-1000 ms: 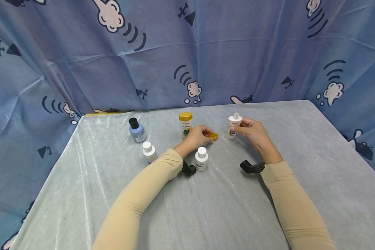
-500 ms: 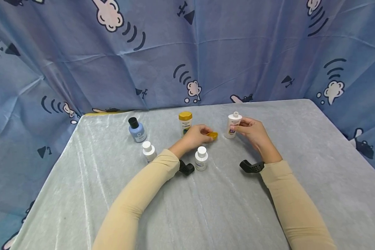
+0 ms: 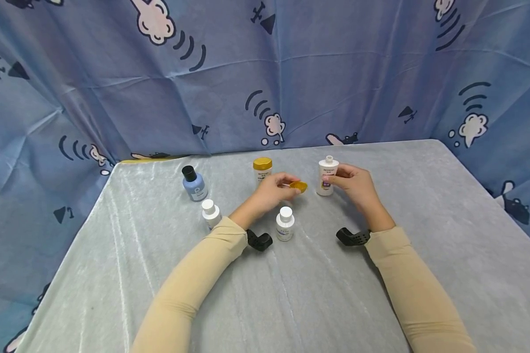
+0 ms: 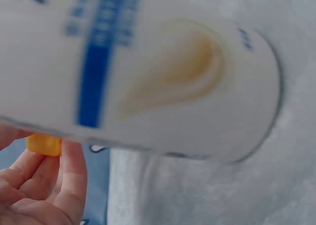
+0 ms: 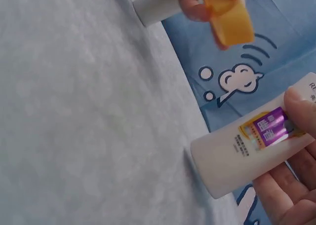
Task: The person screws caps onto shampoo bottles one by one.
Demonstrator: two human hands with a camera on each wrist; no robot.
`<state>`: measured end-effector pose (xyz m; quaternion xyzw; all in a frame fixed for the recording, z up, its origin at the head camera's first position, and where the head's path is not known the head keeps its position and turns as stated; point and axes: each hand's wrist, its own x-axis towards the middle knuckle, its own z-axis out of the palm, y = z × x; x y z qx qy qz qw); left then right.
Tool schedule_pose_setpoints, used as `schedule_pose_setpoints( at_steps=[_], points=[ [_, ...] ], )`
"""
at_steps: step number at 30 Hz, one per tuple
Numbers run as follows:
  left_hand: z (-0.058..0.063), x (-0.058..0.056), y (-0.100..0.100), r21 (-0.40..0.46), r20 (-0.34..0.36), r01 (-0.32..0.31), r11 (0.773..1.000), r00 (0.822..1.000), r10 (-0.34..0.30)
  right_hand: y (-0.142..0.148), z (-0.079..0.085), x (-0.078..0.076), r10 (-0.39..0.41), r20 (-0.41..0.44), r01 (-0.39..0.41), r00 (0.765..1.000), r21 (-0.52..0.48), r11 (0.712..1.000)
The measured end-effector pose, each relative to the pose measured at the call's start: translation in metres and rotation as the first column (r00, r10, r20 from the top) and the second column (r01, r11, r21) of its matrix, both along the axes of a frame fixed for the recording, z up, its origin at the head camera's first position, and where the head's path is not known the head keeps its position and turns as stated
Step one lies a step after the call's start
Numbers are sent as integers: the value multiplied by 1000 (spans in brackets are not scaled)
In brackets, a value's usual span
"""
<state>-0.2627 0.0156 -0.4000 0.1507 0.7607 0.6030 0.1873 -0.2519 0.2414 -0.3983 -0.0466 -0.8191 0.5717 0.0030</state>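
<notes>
My left hand (image 3: pixel 271 192) pinches a yellow bottle cap (image 3: pixel 299 186), held just over the cloth in front of a white bottle with a yellow lid (image 3: pixel 262 169). The cap (image 5: pixel 229 20) shows its tapered side in the right wrist view. My right hand (image 3: pixel 355 189) grips a white bottle (image 3: pixel 326 171) whose narrow neck stands uncapped. Thumb on one side and fingers on the other, the hand holds it upright. A purple label marks this bottle (image 5: pixel 227 153) in the right wrist view. The left fingers are partly hidden behind a near white bottle (image 4: pixel 163 87) in the left wrist view.
A small white bottle (image 3: pixel 284 226) stands right of my left wrist. Another white bottle (image 3: pixel 210 213) is partly covered by my left sleeve. Farther left stands a blue bottle with a black cap (image 3: pixel 194 187). A patterned blue curtain (image 3: pixel 229 88) hangs behind the grey cloth-covered table (image 3: pixel 327 289).
My left hand has drawn slightly left and up with the yellow cap, which has tilted. My right hand has shifted the uncapped white bottle a little left.
</notes>
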Motion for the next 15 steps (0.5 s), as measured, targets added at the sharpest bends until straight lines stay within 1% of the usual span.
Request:
schedule_pose_setpoints(
  at_steps=[4, 8, 13, 15],
  points=[
    [4, 1, -6, 44, -21, -6, 999, 1000, 6, -7, 6, 3, 20, -25, -20, 999, 2, 1000],
    [11, 4, -11, 58, -54, -22, 998, 998, 25, -14, 16, 9, 49, -59, -49, 997, 2, 999],
    [19, 10, -16, 106, -41, -26, 994, 999, 31, -23, 26, 15, 89, -91, -88, 992, 15, 996],
    [21, 12, -17, 128, -32, -39, 991, 999, 44, -26, 29, 18, 107, -98, -105, 989, 24, 994]
  ],
)
